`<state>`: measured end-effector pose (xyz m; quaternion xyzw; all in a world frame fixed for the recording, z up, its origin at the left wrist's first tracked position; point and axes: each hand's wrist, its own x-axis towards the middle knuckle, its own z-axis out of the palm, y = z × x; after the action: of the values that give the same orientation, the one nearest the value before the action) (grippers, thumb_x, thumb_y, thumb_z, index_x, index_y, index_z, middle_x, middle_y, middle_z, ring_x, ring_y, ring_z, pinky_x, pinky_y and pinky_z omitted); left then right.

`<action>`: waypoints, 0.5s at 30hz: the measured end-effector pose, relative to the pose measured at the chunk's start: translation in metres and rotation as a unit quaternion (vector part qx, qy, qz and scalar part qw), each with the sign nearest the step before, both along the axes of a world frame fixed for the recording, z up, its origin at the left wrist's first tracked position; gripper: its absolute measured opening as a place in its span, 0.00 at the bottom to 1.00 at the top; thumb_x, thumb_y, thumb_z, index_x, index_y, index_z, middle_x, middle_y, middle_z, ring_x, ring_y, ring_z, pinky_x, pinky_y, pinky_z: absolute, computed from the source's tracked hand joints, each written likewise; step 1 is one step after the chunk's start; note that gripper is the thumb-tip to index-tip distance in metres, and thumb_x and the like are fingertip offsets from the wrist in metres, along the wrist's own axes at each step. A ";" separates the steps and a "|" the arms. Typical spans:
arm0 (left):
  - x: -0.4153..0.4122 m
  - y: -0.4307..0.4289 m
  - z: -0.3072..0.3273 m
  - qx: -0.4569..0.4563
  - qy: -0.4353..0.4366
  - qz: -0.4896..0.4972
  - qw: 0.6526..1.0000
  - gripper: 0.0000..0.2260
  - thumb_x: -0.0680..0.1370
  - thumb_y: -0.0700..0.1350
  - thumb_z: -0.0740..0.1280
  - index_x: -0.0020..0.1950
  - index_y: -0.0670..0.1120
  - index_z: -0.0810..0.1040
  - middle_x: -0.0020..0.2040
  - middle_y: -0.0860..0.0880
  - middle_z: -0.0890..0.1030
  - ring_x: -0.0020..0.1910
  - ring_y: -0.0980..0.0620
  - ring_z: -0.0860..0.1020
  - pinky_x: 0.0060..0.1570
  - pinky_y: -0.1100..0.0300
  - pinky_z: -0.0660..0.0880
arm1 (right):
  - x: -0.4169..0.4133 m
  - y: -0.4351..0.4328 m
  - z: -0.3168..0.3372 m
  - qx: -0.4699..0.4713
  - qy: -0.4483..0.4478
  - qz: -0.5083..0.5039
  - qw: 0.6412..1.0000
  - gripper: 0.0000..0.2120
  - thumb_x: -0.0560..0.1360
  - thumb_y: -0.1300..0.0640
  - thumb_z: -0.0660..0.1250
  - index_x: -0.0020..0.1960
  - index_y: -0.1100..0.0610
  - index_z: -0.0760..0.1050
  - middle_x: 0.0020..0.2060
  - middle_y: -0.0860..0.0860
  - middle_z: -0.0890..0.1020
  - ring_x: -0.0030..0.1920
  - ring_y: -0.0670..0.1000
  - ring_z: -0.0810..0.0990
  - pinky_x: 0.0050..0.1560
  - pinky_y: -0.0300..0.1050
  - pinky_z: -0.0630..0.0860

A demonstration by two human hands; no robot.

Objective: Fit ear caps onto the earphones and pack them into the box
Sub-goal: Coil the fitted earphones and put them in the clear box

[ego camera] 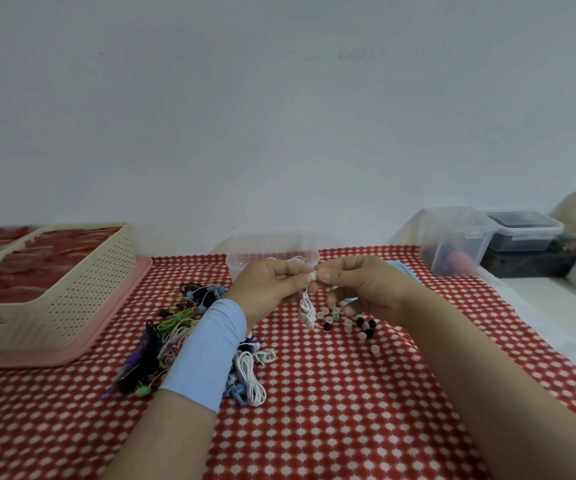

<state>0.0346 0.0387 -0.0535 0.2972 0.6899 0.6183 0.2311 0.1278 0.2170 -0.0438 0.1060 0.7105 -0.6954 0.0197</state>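
White earphone (306, 311) is pinched in left hand (269, 287), ear cap (312, 276) by right hand (366, 289). Cap is judged soft, light and slippery; best gripped at rim.

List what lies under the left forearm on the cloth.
A pile of coiled earphones: white, green, black and blue cables show on both sides of the blue sleeve. The sleeve covers the pile's middle; what lies there cannot be seen.
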 end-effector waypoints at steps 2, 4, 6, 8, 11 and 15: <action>-0.001 -0.001 0.003 0.008 -0.030 -0.005 0.999 0.08 0.77 0.38 0.70 0.56 0.41 0.82 0.47 0.44 0.86 0.48 0.50 0.83 0.46 0.62 0.79 | 0.001 -0.001 0.004 0.022 0.028 -0.008 0.999 0.15 0.73 0.51 0.73 0.55 0.57 0.85 0.49 0.54 0.87 0.38 0.50 0.81 0.34 0.43 0.73; 0.001 -0.003 0.007 0.010 -0.051 -0.028 0.998 0.07 0.78 0.39 0.68 0.56 0.41 0.82 0.49 0.43 0.85 0.48 0.51 0.82 0.50 0.59 0.80 | 0.001 -0.003 0.007 0.048 0.036 -0.029 0.998 0.13 0.78 0.48 0.70 0.58 0.52 0.84 0.51 0.49 0.87 0.40 0.51 0.83 0.37 0.45 0.74; 0.004 -0.005 0.009 0.013 -0.063 -0.047 0.997 0.06 0.79 0.38 0.66 0.54 0.41 0.81 0.48 0.44 0.83 0.49 0.50 0.79 0.58 0.53 0.77 | 0.003 -0.006 0.007 0.099 0.023 -0.030 0.994 0.12 0.81 0.48 0.67 0.61 0.49 0.82 0.53 0.46 0.87 0.44 0.52 0.86 0.40 0.45 0.76; 0.004 -0.006 0.009 0.024 -0.079 -0.057 0.995 0.06 0.80 0.37 0.65 0.54 0.40 0.80 0.45 0.44 0.81 0.48 0.50 0.79 0.59 0.53 0.76 | 0.005 -0.010 0.007 0.135 0.010 0.020 0.991 0.10 0.82 0.52 0.66 0.60 0.51 0.83 0.53 0.48 0.87 0.46 0.51 0.86 0.39 0.44 0.77; 0.002 -0.005 0.008 0.026 -0.091 -0.042 0.995 0.07 0.80 0.36 0.64 0.56 0.40 0.78 0.46 0.44 0.81 0.45 0.51 0.81 0.50 0.57 0.81 | 0.007 -0.012 0.006 0.156 0.014 0.038 0.987 0.07 0.79 0.61 0.70 0.55 0.56 0.85 0.47 0.52 0.88 0.43 0.49 0.85 0.38 0.42 0.78; -0.001 -0.007 0.008 0.007 -0.062 -0.026 0.998 0.09 0.80 0.37 0.65 0.60 0.40 0.78 0.48 0.45 0.83 0.45 0.53 0.82 0.49 0.56 0.81 | 0.005 -0.008 0.007 0.150 0.021 0.027 0.988 0.06 0.77 0.65 0.72 0.51 0.60 0.86 0.41 0.53 0.87 0.39 0.48 0.83 0.35 0.41 0.79</action>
<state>0.0335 0.0317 -0.0458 0.2782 0.6619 0.6338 0.2875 0.1333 0.2085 -0.0371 0.0738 0.8097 -0.5821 0.0079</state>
